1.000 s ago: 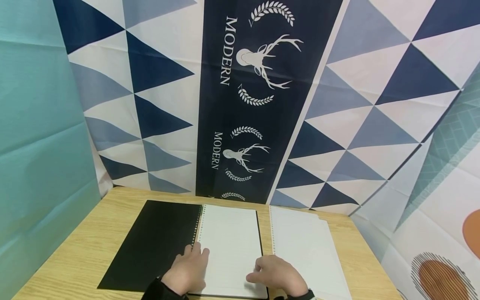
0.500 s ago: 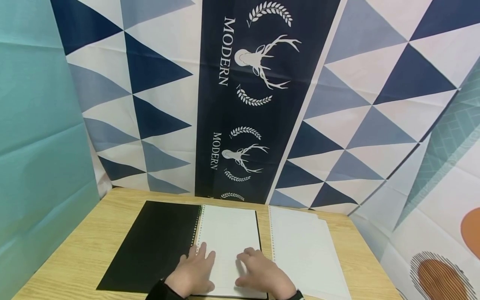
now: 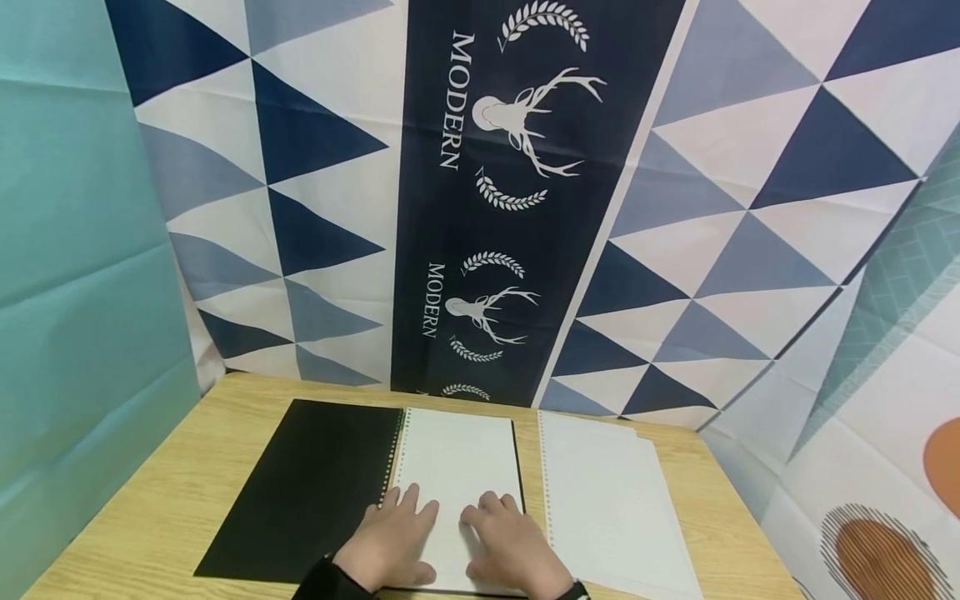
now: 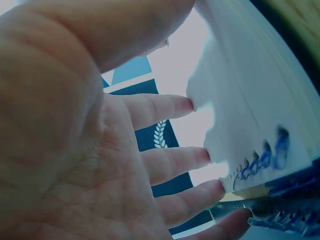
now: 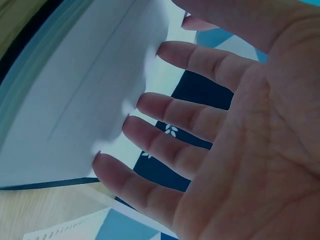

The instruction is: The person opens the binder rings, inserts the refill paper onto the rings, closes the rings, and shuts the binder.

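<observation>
A stack of white hole-punched paper (image 3: 465,454) lies on a dark backing whose edge shows at its right side. Left of it is a black cover sheet (image 3: 300,483) with holes along its inner edge. My left hand (image 3: 390,537) rests on the left part of the stack, fingers spread. In the left wrist view its fingertips touch the paper close to the row of holes (image 4: 260,160). On the right part of the stack lies my right hand (image 3: 513,546). The right wrist view has its fairly straight fingertips against the top page (image 5: 90,90). Neither hand grips anything.
Another set of white punched sheets (image 3: 615,500) lies to the right, its upper right corner uneven. The wooden table (image 3: 157,500) ends at a patterned cloth wall (image 3: 330,208) behind. A teal cloth (image 3: 82,250) hangs at the left.
My right hand has moved left from the stack's right edge onto the page, and its fingers have straightened. My left hand has shifted slightly right with fingers spread wider. The sheets have stayed put.
</observation>
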Action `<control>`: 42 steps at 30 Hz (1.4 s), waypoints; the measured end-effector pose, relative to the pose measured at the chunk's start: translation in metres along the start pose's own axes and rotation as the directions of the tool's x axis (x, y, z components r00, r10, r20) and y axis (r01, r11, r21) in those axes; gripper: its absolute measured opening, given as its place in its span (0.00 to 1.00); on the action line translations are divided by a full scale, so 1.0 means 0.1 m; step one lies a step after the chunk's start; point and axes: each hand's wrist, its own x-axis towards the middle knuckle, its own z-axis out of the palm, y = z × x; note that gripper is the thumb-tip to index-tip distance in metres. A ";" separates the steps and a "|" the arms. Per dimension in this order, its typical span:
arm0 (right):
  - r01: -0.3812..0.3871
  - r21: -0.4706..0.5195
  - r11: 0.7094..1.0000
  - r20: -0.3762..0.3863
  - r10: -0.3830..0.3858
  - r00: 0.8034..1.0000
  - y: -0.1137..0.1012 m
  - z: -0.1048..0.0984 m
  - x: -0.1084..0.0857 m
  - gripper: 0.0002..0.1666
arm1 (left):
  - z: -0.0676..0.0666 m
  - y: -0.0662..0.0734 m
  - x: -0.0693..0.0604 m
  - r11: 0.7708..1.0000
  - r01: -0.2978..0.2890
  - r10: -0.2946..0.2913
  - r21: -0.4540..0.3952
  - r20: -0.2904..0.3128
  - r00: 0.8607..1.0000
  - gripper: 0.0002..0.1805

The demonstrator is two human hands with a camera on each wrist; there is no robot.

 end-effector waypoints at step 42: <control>-0.637 0.339 0.693 0.103 0.645 0.757 1.35 -0.27 -0.52 0.34 | 0.18 0.44 0.12 0.914 -0.397 0.404 0.085 -0.095 0.910 0.16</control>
